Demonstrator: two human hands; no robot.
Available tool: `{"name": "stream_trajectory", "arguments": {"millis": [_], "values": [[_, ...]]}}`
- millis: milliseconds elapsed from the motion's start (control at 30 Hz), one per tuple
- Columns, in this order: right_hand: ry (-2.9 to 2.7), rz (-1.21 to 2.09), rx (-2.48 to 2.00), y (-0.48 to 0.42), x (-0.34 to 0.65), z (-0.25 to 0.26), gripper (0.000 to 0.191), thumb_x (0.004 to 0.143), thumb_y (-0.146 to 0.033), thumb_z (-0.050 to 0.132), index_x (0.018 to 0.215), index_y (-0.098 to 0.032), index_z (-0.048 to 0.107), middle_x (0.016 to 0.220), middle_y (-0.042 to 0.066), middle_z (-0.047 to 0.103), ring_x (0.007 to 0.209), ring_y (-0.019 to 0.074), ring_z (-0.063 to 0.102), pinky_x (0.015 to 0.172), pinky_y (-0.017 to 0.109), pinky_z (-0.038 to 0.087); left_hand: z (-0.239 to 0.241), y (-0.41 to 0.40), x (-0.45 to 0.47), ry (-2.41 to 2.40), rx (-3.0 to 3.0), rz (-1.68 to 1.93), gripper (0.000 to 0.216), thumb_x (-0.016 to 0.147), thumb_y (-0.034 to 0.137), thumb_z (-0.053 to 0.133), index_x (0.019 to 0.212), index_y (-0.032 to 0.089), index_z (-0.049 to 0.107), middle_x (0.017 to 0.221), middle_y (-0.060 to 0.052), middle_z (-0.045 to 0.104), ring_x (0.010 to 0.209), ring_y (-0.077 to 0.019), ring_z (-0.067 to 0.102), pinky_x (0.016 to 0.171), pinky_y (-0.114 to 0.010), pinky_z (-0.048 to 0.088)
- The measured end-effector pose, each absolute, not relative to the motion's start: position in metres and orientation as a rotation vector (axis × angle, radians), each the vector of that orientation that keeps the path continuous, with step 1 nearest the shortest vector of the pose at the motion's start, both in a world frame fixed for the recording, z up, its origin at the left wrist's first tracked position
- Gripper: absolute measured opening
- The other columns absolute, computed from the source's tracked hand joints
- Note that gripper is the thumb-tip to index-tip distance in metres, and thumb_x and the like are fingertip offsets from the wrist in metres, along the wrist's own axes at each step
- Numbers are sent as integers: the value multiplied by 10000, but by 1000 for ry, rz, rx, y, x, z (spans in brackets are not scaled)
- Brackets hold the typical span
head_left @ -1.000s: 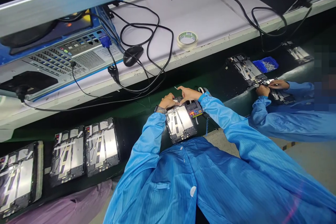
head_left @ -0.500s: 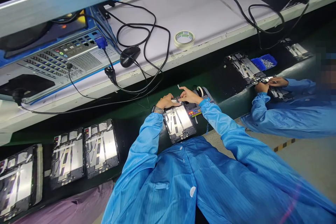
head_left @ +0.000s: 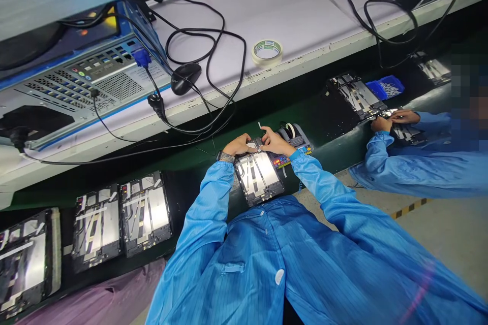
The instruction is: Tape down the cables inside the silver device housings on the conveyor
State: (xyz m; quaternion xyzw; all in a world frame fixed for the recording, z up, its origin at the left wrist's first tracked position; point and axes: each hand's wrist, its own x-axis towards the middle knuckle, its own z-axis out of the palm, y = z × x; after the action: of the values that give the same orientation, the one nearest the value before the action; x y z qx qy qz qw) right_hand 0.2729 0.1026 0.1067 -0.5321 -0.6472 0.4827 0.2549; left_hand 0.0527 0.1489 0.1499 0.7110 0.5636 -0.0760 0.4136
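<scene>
An opened tablet [head_left: 258,177] with a bright silver inside lies in front of me, its near edge close to my blue smock. My left hand [head_left: 237,145], with a dark band at the wrist, is closed over the tablet's far left corner. My right hand [head_left: 275,142] works at the far edge, thumb and lower fingers bent down by the parts there. From its raised index fingertip sticks a small pale strip of tape [head_left: 260,125]. Beside that hand is a tape dispenser [head_left: 301,139] with a lit display, partly covered by the hand. The fingertips partly hide the tablet's far end.
Several opened tablets [head_left: 145,213] lie to the left. A co-worker's hands [head_left: 392,119] handle another at the right, near a blue bin [head_left: 386,87] of small parts. The white shelf [head_left: 297,15] holds a tape roll [head_left: 267,52], a mouse [head_left: 185,79], cables and a computer [head_left: 102,86].
My left fingers have drawn back slightly from the tablet's far end, bending more. My right hand stays nearly in place with the strip on its index finger. The view has shifted a little.
</scene>
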Motion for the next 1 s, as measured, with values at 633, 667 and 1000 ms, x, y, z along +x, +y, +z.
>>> {"name": "stream_trajectory", "arguments": {"millis": [633, 667, 1000], "values": [[-1863, 1151, -1574, 84, 258, 110, 1028, 813, -303, 704, 1660, -202, 130, 1187, 92, 614, 928, 217, 631, 865, 346, 524, 143, 142, 53, 1463, 1811, -123, 539, 758, 471, 847, 1182, 252, 595, 1204, -46, 705, 1064, -235, 669, 894, -310, 509], [-1880, 1125, -1586, 82, 257, 111, 1025, 817, -299, 698, 1662, -204, 123, 1189, 94, 617, 939, 224, 633, 880, 354, 523, 144, 142, 53, 1454, 1805, -110, 519, 762, 457, 848, 1170, 249, 605, 1197, -45, 707, 1062, -234, 670, 893, -308, 512], [-1893, 819, -1522, 58, 256, 130, 975, 879, -289, 663, 1680, -205, 112, 1288, 146, 600, 1133, 303, 597, 1034, 472, 474, 156, 101, -26, 1409, 1670, 484, 346, 891, 436, 730, 1184, 266, 658, 1307, -35, 683, 1217, -230, 625, 1048, -348, 481]]}}
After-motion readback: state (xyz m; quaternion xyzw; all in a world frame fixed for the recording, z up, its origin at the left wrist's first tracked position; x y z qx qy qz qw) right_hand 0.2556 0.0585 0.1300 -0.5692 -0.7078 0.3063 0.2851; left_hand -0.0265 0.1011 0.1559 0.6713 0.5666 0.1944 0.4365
